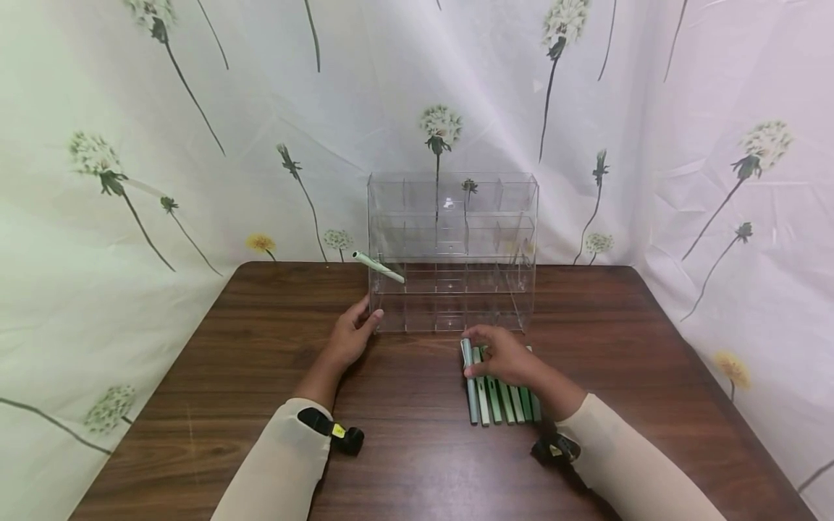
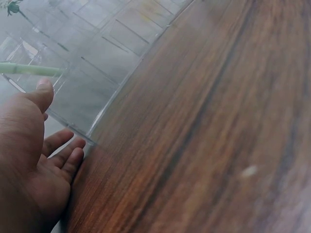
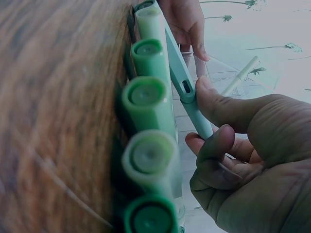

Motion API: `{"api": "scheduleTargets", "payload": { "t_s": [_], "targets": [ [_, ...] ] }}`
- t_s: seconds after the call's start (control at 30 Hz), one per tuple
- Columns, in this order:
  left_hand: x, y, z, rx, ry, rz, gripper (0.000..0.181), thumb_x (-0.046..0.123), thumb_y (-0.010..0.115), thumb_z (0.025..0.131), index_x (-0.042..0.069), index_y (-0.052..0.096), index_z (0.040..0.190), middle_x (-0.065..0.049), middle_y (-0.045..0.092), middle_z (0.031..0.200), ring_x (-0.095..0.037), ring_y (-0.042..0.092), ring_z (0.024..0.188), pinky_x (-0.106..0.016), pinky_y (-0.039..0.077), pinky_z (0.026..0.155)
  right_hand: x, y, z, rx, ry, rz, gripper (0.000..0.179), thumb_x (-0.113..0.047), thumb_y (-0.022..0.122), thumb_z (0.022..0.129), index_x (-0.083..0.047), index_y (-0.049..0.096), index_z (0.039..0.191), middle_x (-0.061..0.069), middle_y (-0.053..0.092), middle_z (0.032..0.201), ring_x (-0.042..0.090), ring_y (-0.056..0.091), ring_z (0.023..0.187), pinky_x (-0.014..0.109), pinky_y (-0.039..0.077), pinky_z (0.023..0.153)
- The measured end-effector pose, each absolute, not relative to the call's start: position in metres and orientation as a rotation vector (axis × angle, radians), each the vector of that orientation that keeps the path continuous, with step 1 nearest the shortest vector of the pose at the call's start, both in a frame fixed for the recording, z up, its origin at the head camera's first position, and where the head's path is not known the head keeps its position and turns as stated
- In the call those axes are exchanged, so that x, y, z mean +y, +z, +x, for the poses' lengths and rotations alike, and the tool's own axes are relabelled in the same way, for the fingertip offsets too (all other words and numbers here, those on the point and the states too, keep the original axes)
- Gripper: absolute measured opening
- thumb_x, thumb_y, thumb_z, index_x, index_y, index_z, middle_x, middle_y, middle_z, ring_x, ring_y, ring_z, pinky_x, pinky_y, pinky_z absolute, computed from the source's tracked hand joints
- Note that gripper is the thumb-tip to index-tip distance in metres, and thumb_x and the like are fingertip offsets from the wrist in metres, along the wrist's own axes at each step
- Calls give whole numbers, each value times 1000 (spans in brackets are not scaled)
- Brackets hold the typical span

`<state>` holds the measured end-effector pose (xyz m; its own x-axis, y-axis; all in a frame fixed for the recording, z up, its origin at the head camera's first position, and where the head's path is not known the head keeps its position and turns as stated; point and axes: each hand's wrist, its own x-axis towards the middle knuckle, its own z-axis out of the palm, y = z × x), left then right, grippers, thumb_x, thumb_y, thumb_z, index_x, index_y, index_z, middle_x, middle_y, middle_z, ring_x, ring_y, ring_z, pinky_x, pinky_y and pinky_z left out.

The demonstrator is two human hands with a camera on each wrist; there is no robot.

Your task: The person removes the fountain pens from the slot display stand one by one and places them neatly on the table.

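My right hand [image 1: 504, 356] pinches a blue-grey pen [image 1: 468, 383] between thumb and fingers, at the left end of a row of green pens [image 1: 496, 401] on the table. In the right wrist view that pen [image 3: 181, 73] slants away from the row, its near end at the fingertips. At the lower left side of a clear acrylic organizer [image 1: 451, 257], my left hand [image 1: 352, 334] has its fingers loosely extended, thumb at the front edge. A pale green pen [image 1: 381, 268] leans in the organizer's left column, its upper end sticking out leftward.
The organizer stands upright at the back of the dark wooden table [image 1: 404, 449], with several tiers of compartments. Close behind the table hangs a white curtain [image 1: 313, 108] with dandelion prints. Straps with small black cameras [image 1: 350, 440] sit on both wrists.
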<state>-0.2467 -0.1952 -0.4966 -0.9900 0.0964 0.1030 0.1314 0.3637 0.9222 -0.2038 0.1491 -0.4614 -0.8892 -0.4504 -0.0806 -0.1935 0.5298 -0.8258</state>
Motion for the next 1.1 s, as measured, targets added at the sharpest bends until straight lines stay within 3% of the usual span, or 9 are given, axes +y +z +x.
{"api": "scheduleTargets", "payload": {
  "t_s": [0.23, 0.33, 0.47, 0.83, 1.1],
  "targets": [
    [-196, -496, -247, -2576, -1741, -221, 69, 34, 61, 114, 15, 32, 173, -23, 48, 169, -43, 56, 148, -58, 46, 123, 148, -461, -204, 2551, -1245, -565, 68, -8, 94, 86, 1, 63, 146, 26, 64, 147, 29, 70, 101, 33, 55, 76],
    [-195, -497, -248, -2574, -1733, -224, 68, 33, 60, 114, 14, 31, 173, -24, 49, 168, -43, 55, 149, -58, 45, 123, 147, -461, -205, 2574, -1225, -587, 68, -10, 95, 84, 1, 65, 144, 25, 66, 145, 39, 71, 118, 35, 58, 79],
    [-194, -498, -248, -2580, -1706, -222, 68, 32, 59, 115, 12, 31, 173, -25, 48, 168, -43, 55, 149, -58, 45, 122, 147, -464, -206, 2602, -1182, -600, 67, -13, 97, 83, 0, 67, 142, 22, 68, 144, 43, 66, 133, 41, 63, 89],
    [-195, -499, -249, -2579, -1709, -226, 67, 32, 59, 115, 12, 32, 173, -26, 49, 167, -43, 56, 148, -58, 46, 122, 148, -465, -208, 2644, -1051, -598, 66, -23, 97, 85, -4, 69, 142, 17, 71, 145, 40, 64, 138, 57, 55, 112],
    [-195, -497, -248, -2578, -1747, -216, 67, 32, 61, 114, 16, 32, 173, -24, 49, 168, -42, 55, 149, -58, 47, 122, 150, -466, -210, 2646, -1018, -622, 65, -23, 96, 85, -2, 70, 141, 19, 70, 145, 42, 63, 139, 59, 53, 114]
  ]
}}
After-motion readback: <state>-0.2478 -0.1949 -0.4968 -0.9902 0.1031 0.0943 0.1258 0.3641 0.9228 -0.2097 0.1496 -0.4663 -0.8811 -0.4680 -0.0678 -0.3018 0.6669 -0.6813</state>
